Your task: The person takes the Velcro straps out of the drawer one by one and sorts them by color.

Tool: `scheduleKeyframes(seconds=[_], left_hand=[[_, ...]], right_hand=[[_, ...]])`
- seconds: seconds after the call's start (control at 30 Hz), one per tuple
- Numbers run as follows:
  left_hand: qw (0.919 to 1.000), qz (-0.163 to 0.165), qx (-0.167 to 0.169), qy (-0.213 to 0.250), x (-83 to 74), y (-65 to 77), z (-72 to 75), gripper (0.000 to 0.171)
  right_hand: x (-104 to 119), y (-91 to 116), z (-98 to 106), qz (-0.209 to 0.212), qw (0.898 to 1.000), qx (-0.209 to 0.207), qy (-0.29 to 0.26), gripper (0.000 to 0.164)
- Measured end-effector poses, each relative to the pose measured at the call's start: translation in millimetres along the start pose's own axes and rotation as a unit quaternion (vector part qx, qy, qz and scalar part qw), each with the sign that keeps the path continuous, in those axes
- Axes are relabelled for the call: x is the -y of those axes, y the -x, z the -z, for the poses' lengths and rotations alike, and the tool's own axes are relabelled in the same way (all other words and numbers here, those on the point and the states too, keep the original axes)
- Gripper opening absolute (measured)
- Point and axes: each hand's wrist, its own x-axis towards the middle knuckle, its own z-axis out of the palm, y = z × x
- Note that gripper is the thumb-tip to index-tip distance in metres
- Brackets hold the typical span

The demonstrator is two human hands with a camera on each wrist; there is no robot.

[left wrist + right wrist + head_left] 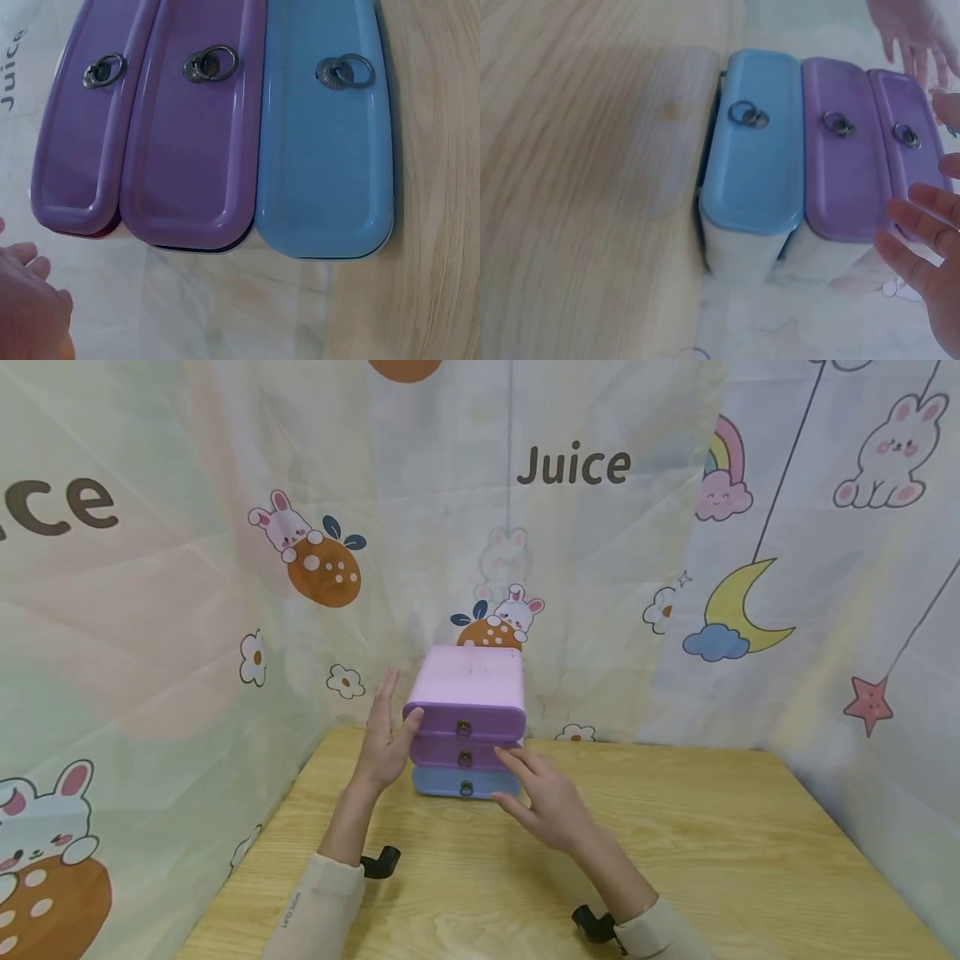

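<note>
A small three-drawer box (pixel 468 675) with a pink top stands upright near the back of the table. Its upper drawer front (pixel 86 142) and middle drawer front (pixel 847 176) are purple, the bottom drawer front (pixel 326 157) blue. Each carries a dark metal ring pull, such as the one on the blue front (pixel 748 115). All three fronts sit nearly flush. My left hand (pixel 386 747) is raised at the box's left side, fingers extended, thumb by the upper front's corner. At the lower right, my right hand (pixel 551 802) reaches over with spread fingers, fingertips close to the middle and bottom fronts.
The wooden table (pixel 675 827) extends in front and to the right of the box. Printed cloth (pixel 420 527) with rabbits and flowers hangs behind and along both sides. Black angled pieces (pixel 381 862) show beside both wrists.
</note>
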Motion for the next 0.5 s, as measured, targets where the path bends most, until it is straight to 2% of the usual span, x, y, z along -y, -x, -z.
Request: scheduleKeyframes(seconds=[0.13, 0.37, 0.5], left_hand=[[0.9978, 0.024, 0.013, 0.061, -3.4, 1.5, -2.1, 0.07], [0.992, 0.037, 0.017, 0.119, -0.2, -2.2, -13.0, 0.063], [0.9899, 0.039, 0.017, 0.136, 0.6, -2.8, -16.6, 0.058]], right_hand=[[7.7, -5.4, -3.8, -0.009, 1.0, 0.005, -0.008, 0.066], [19.1, -18.1, -6.3, -0.01, 1.0, -0.005, -0.027, 0.067], [23.5, -25.3, -7.8, -0.013, 0.999, -0.01, -0.041, 0.069]])
